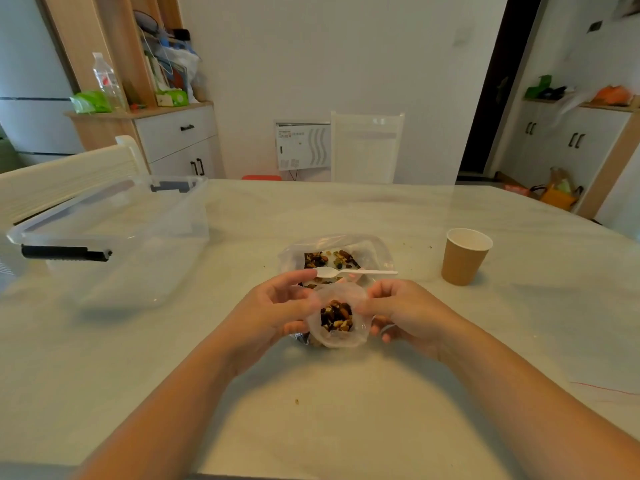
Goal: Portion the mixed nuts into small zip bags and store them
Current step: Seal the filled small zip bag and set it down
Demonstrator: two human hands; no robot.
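Clear plastic dominates the head view, the only 1 given. A small zip bag (337, 315), its mouth spread wide, sits just above the pale tabletop (346, 410) between 2 hands. The left hand (277, 306) holds the bag's left edge, fingers (294, 277) curled round the rim; the right hand (398, 310) pinches the right edge. A portion of mixed nuts (336, 315) lies inside the bag. Just behind it is the larger supply bag of nuts (332, 258), open, with a white plastic spoon (349, 271) laid across its mouth. A brown paper cup (465, 256) stands well to the right. A clear storage bin (114, 230) rests at far left, apparently without any bags in it.

Step in hand, as judged: filling appears complete for this portion, and the bag is being readied for closing. The next move calls for bringing the 2 rim edges together, aligning the zip tracks, and pressing along them without tipping nuts out; transfer to the bin would follow.
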